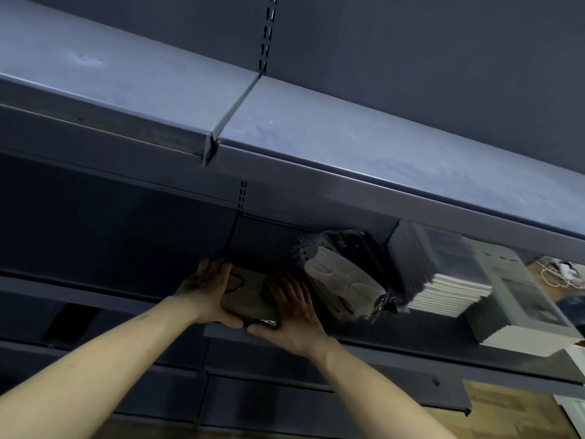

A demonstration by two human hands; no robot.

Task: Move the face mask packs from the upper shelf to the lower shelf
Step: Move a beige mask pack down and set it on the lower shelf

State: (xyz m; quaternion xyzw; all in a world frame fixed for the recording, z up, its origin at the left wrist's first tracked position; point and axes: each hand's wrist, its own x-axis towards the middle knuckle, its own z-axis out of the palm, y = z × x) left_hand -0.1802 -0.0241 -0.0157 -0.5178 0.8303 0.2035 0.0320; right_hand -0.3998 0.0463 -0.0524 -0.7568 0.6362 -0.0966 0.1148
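Two hands (209, 293) (291, 315) grip one pack (247, 301).

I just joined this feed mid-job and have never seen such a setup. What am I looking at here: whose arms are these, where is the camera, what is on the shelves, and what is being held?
There is no machine here. A person works with bare hands, and the single picture comes from a wide-angle camera worn on their head, aimed at dark metal store shelving. The left hand and right hand together grip the sides of a face mask pack, a flat bundle in clear wrap, at the front edge of the lower shelf. To its right on the same shelf lean more wrapped mask packs, tilted, and beyond them a stack of flat boxed packs. The upper shelf above shows only bare surface in this view.
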